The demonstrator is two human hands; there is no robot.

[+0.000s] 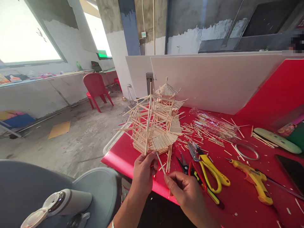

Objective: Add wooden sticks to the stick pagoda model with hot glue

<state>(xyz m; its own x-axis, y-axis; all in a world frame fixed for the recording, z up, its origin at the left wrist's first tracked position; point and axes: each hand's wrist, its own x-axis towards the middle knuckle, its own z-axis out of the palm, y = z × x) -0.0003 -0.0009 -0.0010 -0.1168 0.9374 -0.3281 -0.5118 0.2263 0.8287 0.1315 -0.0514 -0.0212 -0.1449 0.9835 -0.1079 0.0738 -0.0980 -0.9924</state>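
At lower centre, the left hand [143,169] pinches the foot of a long stick [148,123], fingers closed, seemingly to steady it in front of the model [163,140], which stands mid-frame near the table's [239,198] edge, probably for close reach. Just right, the right hand [184,187], thumb and finger clamped on a thin stick [161,163], angles its tip toward the left fingertips, likely for fine control. Scissors [201,162] and a glue gun [255,179] lie at lower right, loose but handy.
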